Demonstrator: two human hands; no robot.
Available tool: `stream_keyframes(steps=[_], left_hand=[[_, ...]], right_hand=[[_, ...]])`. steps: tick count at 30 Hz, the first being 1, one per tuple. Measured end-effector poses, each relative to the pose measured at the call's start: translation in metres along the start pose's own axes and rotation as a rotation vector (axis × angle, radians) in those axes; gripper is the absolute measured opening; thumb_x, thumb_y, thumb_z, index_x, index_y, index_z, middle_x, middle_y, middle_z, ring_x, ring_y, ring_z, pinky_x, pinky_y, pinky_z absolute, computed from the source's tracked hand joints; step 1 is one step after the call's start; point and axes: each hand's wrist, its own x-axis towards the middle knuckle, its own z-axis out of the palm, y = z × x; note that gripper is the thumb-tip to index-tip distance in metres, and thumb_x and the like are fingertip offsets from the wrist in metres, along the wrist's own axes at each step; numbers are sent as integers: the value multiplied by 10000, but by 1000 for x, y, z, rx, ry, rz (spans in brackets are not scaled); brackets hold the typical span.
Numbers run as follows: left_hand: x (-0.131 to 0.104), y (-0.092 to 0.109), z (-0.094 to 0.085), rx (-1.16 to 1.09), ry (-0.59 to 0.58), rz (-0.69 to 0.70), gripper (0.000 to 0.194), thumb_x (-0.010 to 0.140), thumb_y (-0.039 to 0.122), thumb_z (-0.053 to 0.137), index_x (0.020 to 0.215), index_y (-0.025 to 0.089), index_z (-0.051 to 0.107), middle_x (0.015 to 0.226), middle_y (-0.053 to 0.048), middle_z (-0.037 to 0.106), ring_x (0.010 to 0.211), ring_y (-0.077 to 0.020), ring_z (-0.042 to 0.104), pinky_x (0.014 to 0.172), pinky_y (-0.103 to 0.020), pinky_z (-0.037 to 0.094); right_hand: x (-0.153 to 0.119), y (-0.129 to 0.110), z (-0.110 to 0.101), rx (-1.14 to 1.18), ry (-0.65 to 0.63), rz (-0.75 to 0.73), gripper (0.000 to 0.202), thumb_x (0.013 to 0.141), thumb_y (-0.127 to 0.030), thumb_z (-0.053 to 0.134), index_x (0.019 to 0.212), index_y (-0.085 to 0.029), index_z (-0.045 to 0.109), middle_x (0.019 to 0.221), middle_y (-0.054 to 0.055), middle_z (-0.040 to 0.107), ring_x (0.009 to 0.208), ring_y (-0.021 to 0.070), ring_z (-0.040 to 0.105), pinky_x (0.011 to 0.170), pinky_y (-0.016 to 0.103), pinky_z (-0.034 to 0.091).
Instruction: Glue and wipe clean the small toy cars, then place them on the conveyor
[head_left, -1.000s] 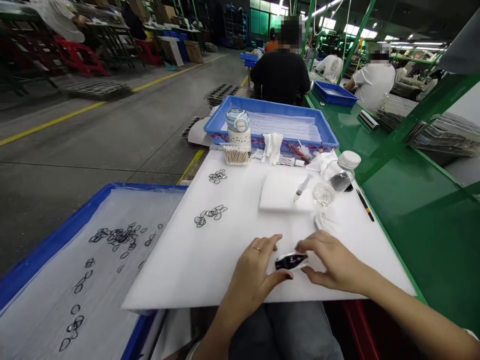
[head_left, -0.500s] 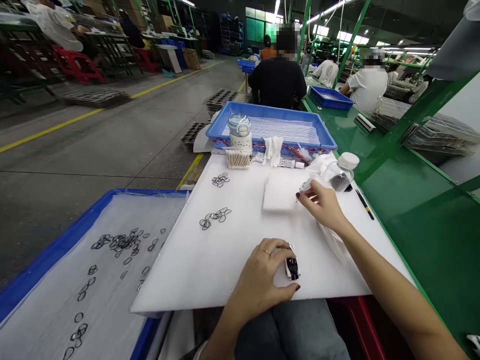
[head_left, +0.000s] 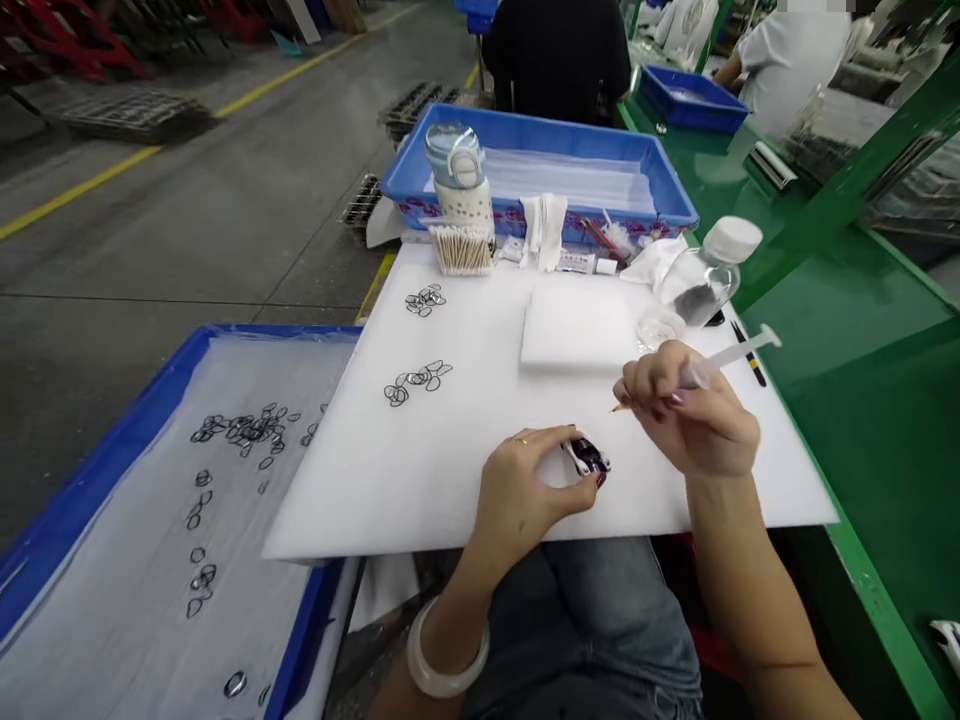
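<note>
Left hand (head_left: 525, 490) curled, thumb and fingertips pinching a small glossy black-and-white oval part (head_left: 587, 457) and steadying it on the large white foam sheet (head_left: 450, 470), near that sheet's front edge. Wearing a thin ring on one finger and a pale translucent bangle (head_left: 442, 655) at the wrist.

Right hand (head_left: 686, 410) closed around a clear plastic syringe (head_left: 724, 357), fingers bunched on the barrel, plunger end sticking out to the right, fine tip pointing left and hanging just above and to the right of the oval part, not touching it as far as visible.

Lying on the foam sheet: a smaller white foam pad (head_left: 577, 325) behind the hands, two small clusters of thin black wire-like rings (head_left: 416, 380) to the left, a bundle of cotton swabs (head_left: 463, 250) at the far edge, a tilted clear bottle with a white cap (head_left: 709, 275) at the far right, and a small clear dish (head_left: 660, 327) just beside it.

Sitting beyond the sheet: a blue plastic tray lined with white sheets (head_left: 660, 190), with a clear lidded jar (head_left: 455, 165) in front of its left corner.

Sitting to the left, lower down: a second blue tray with a white liner (head_left: 112, 480), holding more scattered black rings.

Running along the right: a green workbench (head_left: 862, 400). Seated farther along, backs turned: a person in black (head_left: 559, 55) and a person in white (head_left: 795, 55).
</note>
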Motion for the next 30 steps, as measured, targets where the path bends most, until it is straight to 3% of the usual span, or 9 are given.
stream_keyframes(steps=[4, 6, 9, 14, 20, 30], left_hand=[[1, 4, 5, 6, 76, 0, 315, 659, 197, 727, 972, 216, 756, 995, -25, 776, 919, -252, 715, 858, -447, 562], [2, 4, 5, 1, 80, 26, 306, 657, 186, 722, 960, 210, 756, 980, -24, 779, 903, -242, 716, 852, -434, 564], [2, 4, 3, 6, 72, 51, 302, 663, 180, 721, 962, 209, 750, 973, -20, 779, 900, -233, 716, 845, -422, 568], [1, 2, 2, 23, 82, 93, 298, 677, 188, 728, 975, 207, 743, 985, -27, 779, 897, -231, 719, 827, -410, 582], [1, 1, 1, 53, 72, 113, 303, 689, 199, 740, 992, 193, 740, 997, -35, 778, 908, -238, 719, 836, -420, 580], [0, 2, 1, 45, 69, 108, 308, 695, 209, 742, 1003, 201, 738, 1005, -31, 778, 922, -238, 721, 839, -419, 587]], right_hand=[[-6, 15, -1, 270, -240, -29, 592, 817, -710, 566, 605, -200, 355, 510, -58, 267, 491, 102, 290, 563, 291, 311], [-7, 23, -3, 323, -265, -13, 658, 849, -780, 435, 580, -197, 295, 486, -56, 224, 479, 101, 250, 548, 294, 279], [-10, 31, -3, 358, -225, 7, 679, 861, -813, 323, 574, -201, 258, 482, -54, 190, 475, 105, 205, 530, 296, 253], [-12, 34, -2, 315, -224, -22, 684, 832, -836, 291, 570, -207, 235, 470, -56, 174, 464, 109, 181, 515, 301, 248], [-12, 35, -4, 314, -245, -14, 660, 848, -801, 371, 577, -213, 245, 470, -64, 173, 459, 102, 187, 514, 292, 259], [-12, 35, -4, 311, -235, -27, 690, 843, -830, 341, 567, -206, 243, 463, -59, 169, 451, 93, 181, 506, 286, 241]])
